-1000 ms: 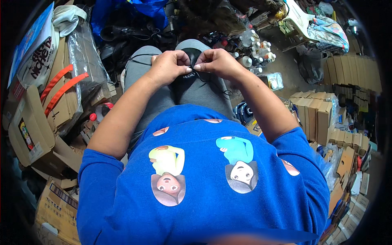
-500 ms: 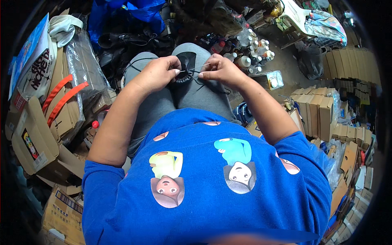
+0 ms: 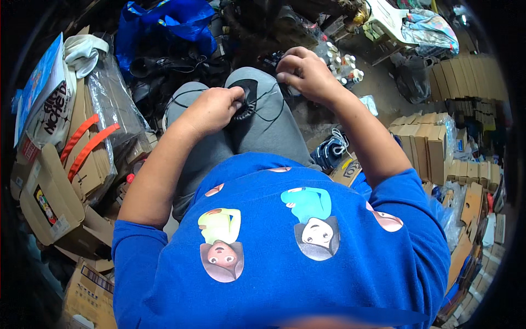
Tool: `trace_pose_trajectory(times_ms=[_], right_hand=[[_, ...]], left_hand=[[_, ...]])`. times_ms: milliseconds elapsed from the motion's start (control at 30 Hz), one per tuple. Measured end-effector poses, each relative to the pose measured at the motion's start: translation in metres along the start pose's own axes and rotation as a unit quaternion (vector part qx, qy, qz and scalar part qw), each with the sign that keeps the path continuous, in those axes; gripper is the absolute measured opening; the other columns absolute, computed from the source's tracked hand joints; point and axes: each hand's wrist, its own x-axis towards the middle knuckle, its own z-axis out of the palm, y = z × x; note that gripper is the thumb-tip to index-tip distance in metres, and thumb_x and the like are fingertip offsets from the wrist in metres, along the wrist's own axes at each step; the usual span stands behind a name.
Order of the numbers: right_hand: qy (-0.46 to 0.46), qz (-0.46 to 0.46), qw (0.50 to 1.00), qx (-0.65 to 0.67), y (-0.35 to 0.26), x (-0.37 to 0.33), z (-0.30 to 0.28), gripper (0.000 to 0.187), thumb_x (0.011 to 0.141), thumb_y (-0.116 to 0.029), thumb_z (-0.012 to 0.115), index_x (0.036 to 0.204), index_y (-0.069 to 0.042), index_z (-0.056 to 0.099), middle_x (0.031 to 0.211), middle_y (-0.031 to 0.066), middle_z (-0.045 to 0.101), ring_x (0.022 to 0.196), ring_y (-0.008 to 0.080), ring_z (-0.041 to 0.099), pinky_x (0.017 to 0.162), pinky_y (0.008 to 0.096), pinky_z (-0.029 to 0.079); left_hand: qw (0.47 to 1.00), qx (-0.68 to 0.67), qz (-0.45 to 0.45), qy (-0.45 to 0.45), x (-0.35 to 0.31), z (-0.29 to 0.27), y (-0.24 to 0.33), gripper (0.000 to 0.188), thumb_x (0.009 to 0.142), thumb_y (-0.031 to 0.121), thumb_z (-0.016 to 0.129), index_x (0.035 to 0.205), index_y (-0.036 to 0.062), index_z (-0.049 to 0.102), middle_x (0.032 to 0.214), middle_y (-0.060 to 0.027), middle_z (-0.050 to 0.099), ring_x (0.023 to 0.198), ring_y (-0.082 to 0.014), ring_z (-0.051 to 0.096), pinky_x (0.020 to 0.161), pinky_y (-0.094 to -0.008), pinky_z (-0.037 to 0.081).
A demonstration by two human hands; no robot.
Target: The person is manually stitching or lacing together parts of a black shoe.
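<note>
On my lap lies a black shoe-like piece [image 3: 244, 112] with a ridged, gathered edge; its exact kind is unclear. My left hand [image 3: 218, 107] is closed on its left side, with the fingertips partly hidden. Thin black cord [image 3: 267, 116] loops out of the piece across my right thigh, and a loose length lies over my left thigh. Raised to the right and apart from the piece, my right hand [image 3: 308, 75] has its fingers curled toward the thumb. Whatever it may hold is too small to tell.
Several white-capped bottles [image 3: 345, 68] stand beyond my right hand. A dark blue shoe with white laces [image 3: 330, 150] is beside my right thigh. Ahead are a blue bag [image 3: 164, 27] and black footwear [image 3: 159, 67]. Cardboard boxes [image 3: 46, 197] crowd the left, more boxes [image 3: 422, 140] the right.
My right hand has moved away from the black piece, up and to the right. My left hand stays at the piece, and the cord now lies in a wider loop on my thigh.
</note>
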Motion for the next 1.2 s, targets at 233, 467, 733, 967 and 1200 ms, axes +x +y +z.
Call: trace_pose_trajectory(times_ms=[233, 467, 733, 967, 1200], right_hand=[[-0.213, -0.196, 0.941, -0.176, -0.056, 0.006, 0.003, 0.008, 0.08, -0.018, 0.056, 0.087, -0.014, 0.057, 0.078, 0.0027, 0.062, 0.086, 0.0214, 0.058, 0.082, 0.0361, 0.039], [-0.104, -0.27, 0.952, -0.104, -0.004, -0.005, 0.018, 0.009, 0.077, -0.014, 0.059, 0.084, -0.013, 0.054, 0.072, 0.0052, 0.057, 0.084, 0.0235, 0.057, 0.081, 0.0379, 0.04], [0.018, 0.204, 0.819, 0.536, 0.023, -0.014, -0.03, 0.021, 0.081, -0.021, 0.07, 0.093, -0.003, 0.064, 0.081, 0.0011, 0.062, 0.075, 0.0104, 0.057, 0.065, 0.0249, 0.045], [-0.229, -0.072, 0.529, 0.814, -0.074, 0.02, -0.008, 0.024, 0.095, -0.028, 0.052, 0.097, -0.006, 0.058, 0.091, 0.0113, 0.064, 0.086, 0.0223, 0.061, 0.077, 0.0353, 0.048], [-0.183, 0.1, 0.975, 0.081, 0.035, -0.064, -0.009, 0.03, 0.087, -0.02, 0.061, 0.115, -0.012, 0.061, 0.101, 0.0123, 0.067, 0.092, 0.0238, 0.064, 0.082, 0.0342, 0.049]], left_hand=[[0.996, 0.022, 0.079, 0.021, -0.007, 0.001, -0.008, 0.011, 0.083, 0.009, 0.054, 0.094, 0.0046, 0.055, 0.08, -0.0191, 0.06, 0.08, -0.037, 0.058, 0.068, -0.0431, 0.045], [0.983, 0.163, 0.049, 0.073, -0.055, -0.01, -0.037, 0.018, 0.075, 0.003, 0.051, 0.091, 0.0095, 0.056, 0.083, -0.013, 0.063, 0.085, -0.033, 0.058, 0.076, -0.0435, 0.044], [0.909, -0.302, -0.092, 0.273, -0.116, -0.092, -0.028, 0.011, 0.084, 0.012, 0.063, 0.087, 0.002, 0.062, 0.081, 0.0004, 0.058, 0.078, -0.007, 0.052, 0.073, -0.0209, 0.039], [0.786, -0.607, 0.072, -0.092, -0.066, -0.06, 0.051, 0.024, 0.093, 0.024, 0.054, 0.084, 0.0022, 0.056, 0.091, -0.0118, 0.061, 0.085, -0.0249, 0.063, 0.074, -0.0348, 0.052], [0.972, 0.176, -0.096, 0.123, -0.152, -0.112, -0.052, 0.012, 0.078, 0.004, 0.063, 0.088, -0.0013, 0.061, 0.079, -0.0132, 0.057, 0.083, -0.0263, 0.059, 0.072, -0.0339, 0.046]])
